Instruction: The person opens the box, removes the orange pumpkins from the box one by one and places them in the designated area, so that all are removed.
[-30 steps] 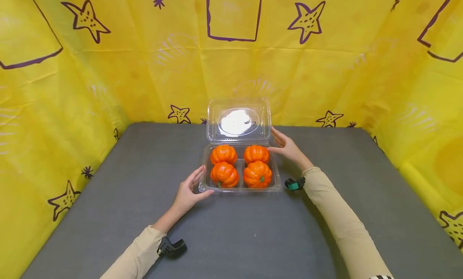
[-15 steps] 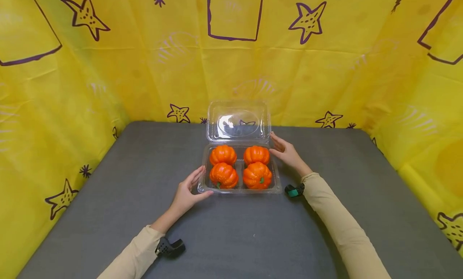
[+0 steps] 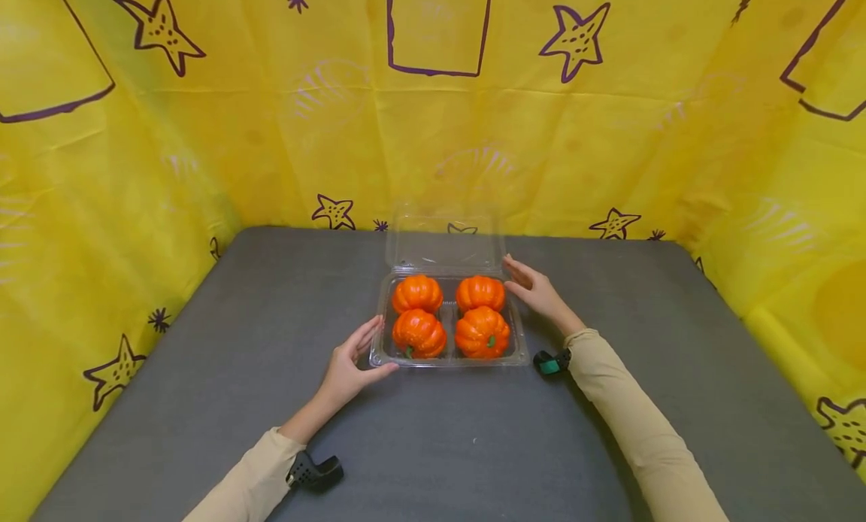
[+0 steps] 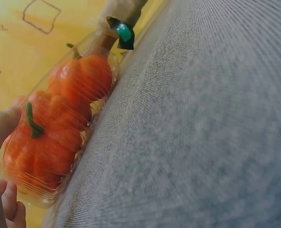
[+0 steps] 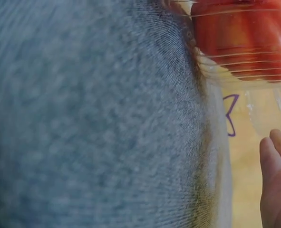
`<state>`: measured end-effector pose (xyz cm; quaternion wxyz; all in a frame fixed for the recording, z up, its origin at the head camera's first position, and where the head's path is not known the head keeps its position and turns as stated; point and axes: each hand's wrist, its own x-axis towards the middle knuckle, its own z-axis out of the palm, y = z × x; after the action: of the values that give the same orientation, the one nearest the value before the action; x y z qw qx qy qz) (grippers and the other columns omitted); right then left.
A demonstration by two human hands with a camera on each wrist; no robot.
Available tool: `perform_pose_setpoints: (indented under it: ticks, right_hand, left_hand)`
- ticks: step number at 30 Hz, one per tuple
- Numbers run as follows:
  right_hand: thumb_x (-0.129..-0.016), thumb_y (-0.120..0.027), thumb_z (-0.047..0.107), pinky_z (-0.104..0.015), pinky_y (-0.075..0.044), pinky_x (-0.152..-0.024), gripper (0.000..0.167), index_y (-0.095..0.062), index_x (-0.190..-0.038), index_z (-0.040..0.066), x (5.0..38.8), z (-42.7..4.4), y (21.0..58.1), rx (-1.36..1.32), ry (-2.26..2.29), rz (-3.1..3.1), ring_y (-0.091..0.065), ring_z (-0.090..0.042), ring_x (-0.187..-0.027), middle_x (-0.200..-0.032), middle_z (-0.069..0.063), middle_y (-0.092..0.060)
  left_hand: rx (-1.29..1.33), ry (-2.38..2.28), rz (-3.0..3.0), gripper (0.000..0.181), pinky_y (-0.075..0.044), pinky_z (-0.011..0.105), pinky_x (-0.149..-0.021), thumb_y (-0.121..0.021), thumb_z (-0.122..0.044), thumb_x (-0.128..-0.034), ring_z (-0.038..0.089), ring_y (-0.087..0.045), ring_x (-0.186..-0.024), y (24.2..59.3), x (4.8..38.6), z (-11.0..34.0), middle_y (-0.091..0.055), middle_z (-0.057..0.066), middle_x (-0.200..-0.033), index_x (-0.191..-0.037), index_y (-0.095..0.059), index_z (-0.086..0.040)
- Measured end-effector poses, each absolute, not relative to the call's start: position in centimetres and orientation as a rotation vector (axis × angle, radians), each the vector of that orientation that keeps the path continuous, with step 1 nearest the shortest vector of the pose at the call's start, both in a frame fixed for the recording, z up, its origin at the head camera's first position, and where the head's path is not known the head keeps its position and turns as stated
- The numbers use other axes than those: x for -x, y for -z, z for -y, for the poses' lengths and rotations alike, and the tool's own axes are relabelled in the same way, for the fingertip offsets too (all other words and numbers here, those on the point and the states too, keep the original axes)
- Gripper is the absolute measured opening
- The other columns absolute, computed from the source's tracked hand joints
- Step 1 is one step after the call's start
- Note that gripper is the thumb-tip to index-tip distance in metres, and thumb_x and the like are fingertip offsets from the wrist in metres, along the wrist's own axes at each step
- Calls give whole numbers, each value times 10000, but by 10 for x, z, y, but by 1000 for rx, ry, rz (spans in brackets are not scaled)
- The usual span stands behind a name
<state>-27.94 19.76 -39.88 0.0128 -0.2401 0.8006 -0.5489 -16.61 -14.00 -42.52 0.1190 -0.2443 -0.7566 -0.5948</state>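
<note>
A clear plastic box (image 3: 449, 362) lies on the grey table, its lid (image 3: 443, 244) raised and leaning back. Inside are several orange pumpkins, among them a front-left one (image 3: 419, 334) and a front-right one (image 3: 482, 332). The left hand (image 3: 345, 368) touches the box's front-left corner, thumb at the front edge and fingers along the left side; in the left wrist view its thumb (image 4: 4, 124) is beside a green-stemmed pumpkin (image 4: 43, 152). At the back-right corner, near the lid's hinge, is the right hand (image 3: 537, 287), fingers extended; the right wrist view shows this hand (image 5: 277, 183) below a pumpkin (image 5: 245, 40).
A grey table (image 3: 433, 447) spreads around the box. Yellow cloth (image 3: 433, 131) with purple drawings hangs behind it and at both sides. Black wrist straps (image 3: 315, 471) sit on both forearms, the right one (image 3: 551, 362) with a green part.
The raised lid has tilted further back and looks lower. The right hand has slid slightly down along the box's right side, and the box sits a little nearer. The left hand stays at its corner.
</note>
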Motion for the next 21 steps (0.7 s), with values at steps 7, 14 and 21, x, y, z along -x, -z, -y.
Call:
perform_pose_setpoints:
  ticks: [7,14,21]
  right_hand:
    - [-913,-480,9,-458,-251,-992,482,-277,-1324,-140,280,-198,400,708,1632,-2535,-269,-383,-1247,-1383,-276,-239]
    - [-943,-470,159,-449,-231,-1009,462,-352,-1340,-46,291,-211,424,635,1507,-2624,-296,-326,-1251,-1367,-198,-339]
    - [-949,-454,239,-460,-192,-1021,478,-366,-1345,-14,290,-212,420,626,1448,-2630,-267,-309,-1269,-1383,-166,-328]
  left_hand:
    - [723,1720,2208,712,-354,268,-919,-743,124,-626,385,-417,-1140,424,166,141,-431,294,-1244,-1241,-386,171]
    - [745,1709,2221,712,-346,303,-926,-744,110,-635,394,-409,-1144,426,166,141,-421,305,-1247,-1245,-382,172]
    - [747,1695,2228,689,-328,420,-915,-743,97,-647,375,-411,-1151,425,165,142,-429,293,-1247,-1243,-404,161]
